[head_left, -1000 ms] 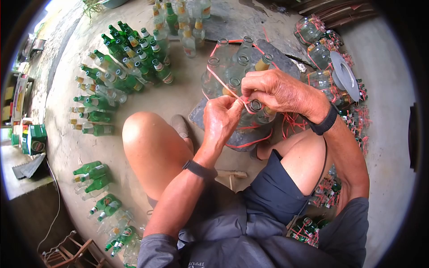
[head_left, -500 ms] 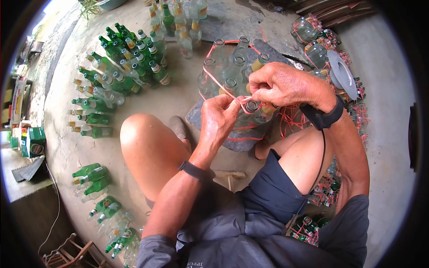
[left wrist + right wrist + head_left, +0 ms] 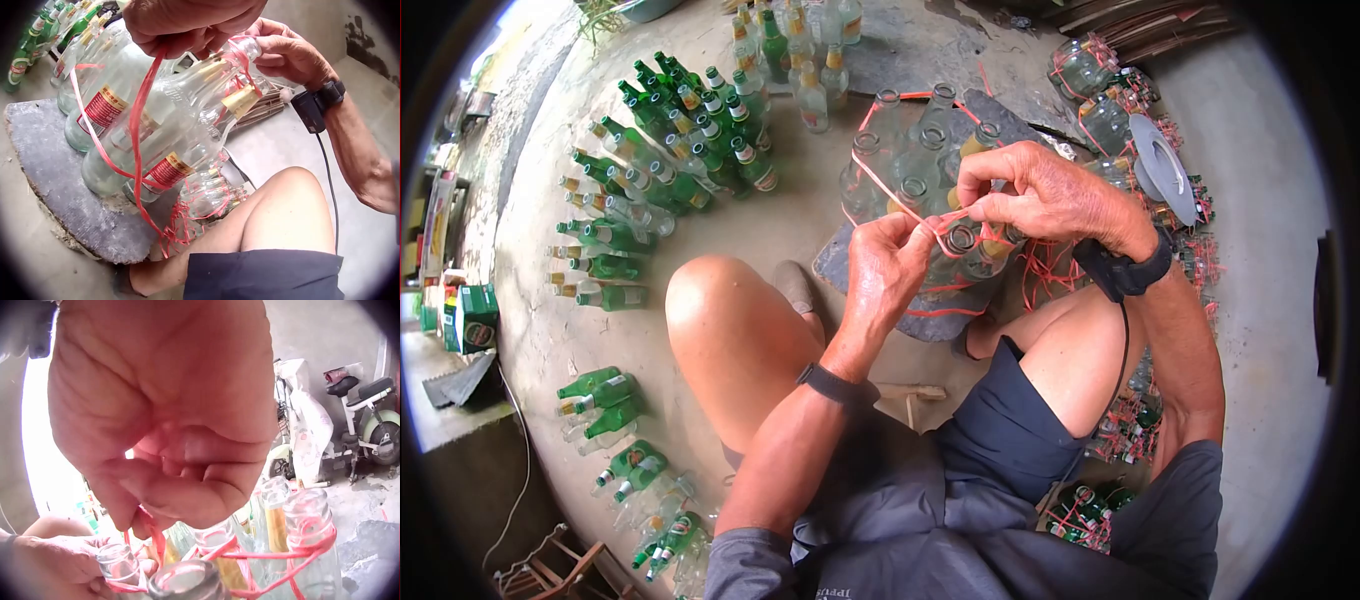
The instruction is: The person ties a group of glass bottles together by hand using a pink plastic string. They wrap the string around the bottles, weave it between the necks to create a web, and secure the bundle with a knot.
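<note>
Several clear glass bottles [image 3: 912, 190] stand together on a grey stone slab [image 3: 836, 268], with red plastic strap [image 3: 886, 182] looped around their necks and bodies. At the near bottle neck [image 3: 960, 238], my left hand [image 3: 884, 268] pinches the strap between thumb and forefinger. Just to its right, my right hand [image 3: 1050, 200] pinches another stretch of strap, the fingers curled. The right wrist view shows the strap [image 3: 150, 532] coming from between the right thumb and fingers above the bottle mouths. In the left wrist view a strap [image 3: 136, 119] hangs down from the left hand [image 3: 194, 22].
Green bottles [image 3: 710, 130] stand in groups on the floor at the left. Strapped bottle bundles [image 3: 1112, 125] line the right side, with a grey round lid [image 3: 1165, 170] on them. Loose red strap [image 3: 1050, 272] lies beside the slab. A scooter [image 3: 369, 419] is parked in the background.
My right hand has moved slightly right, away from my left hand, drawing out a short length of strap between them. The left hand keeps its pinch near the bottle neck.
</note>
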The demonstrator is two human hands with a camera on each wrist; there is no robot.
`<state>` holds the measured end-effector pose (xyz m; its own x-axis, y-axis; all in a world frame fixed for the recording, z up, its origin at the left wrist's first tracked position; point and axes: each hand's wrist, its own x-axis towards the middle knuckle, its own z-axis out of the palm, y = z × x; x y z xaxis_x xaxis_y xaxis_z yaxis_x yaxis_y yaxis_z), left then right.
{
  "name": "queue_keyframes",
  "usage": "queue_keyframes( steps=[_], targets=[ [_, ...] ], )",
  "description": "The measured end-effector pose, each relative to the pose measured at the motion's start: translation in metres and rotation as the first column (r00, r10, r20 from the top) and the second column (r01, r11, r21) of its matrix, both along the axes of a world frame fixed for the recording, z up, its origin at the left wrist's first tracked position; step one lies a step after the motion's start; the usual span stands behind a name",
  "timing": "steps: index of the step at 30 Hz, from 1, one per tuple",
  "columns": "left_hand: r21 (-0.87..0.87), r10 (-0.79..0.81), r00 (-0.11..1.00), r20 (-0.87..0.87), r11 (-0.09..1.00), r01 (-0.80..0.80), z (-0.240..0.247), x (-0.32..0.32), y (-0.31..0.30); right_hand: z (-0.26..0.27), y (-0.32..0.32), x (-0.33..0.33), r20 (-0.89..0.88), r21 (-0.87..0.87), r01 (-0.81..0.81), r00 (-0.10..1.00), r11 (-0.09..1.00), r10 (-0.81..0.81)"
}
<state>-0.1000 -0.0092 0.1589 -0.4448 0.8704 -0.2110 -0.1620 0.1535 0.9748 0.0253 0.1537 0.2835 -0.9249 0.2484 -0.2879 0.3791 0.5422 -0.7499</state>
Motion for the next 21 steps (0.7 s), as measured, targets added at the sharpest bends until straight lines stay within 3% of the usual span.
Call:
queue_keyframes(
  steps=[3,5,14,17,21],
  targets=[
    [-0.020,-0.017,1.000,-0.020,1.000,0.017,0.007,0.000,-0.002,-0.001,0.000,0.003,-0.036,-0.002,0.044,0.998,0.999,-0.044],
    [-0.012,-0.021,0.999,-0.033,1.000,0.021,0.009,0.000,-0.003,0.005,0.000,0.004,0.010,0.306,0.015,1.000,0.952,-0.019],
    [0.028,-0.044,0.999,-0.028,0.999,0.045,0.012,0.001,-0.004,0.012,0.003,0.008,0.013,0.670,-0.007,1.000,0.742,-0.003],
    [0.027,-0.041,0.999,-0.018,0.999,0.041,0.014,0.002,-0.004,0.006,0.015,0.013,-0.041,0.555,0.052,0.999,0.830,-0.035],
    [0.049,-0.028,0.999,-0.041,0.998,0.030,0.008,0.002,-0.004,-0.008,0.020,0.013,-0.085,0.546,0.061,0.996,0.835,-0.017]
  ],
)
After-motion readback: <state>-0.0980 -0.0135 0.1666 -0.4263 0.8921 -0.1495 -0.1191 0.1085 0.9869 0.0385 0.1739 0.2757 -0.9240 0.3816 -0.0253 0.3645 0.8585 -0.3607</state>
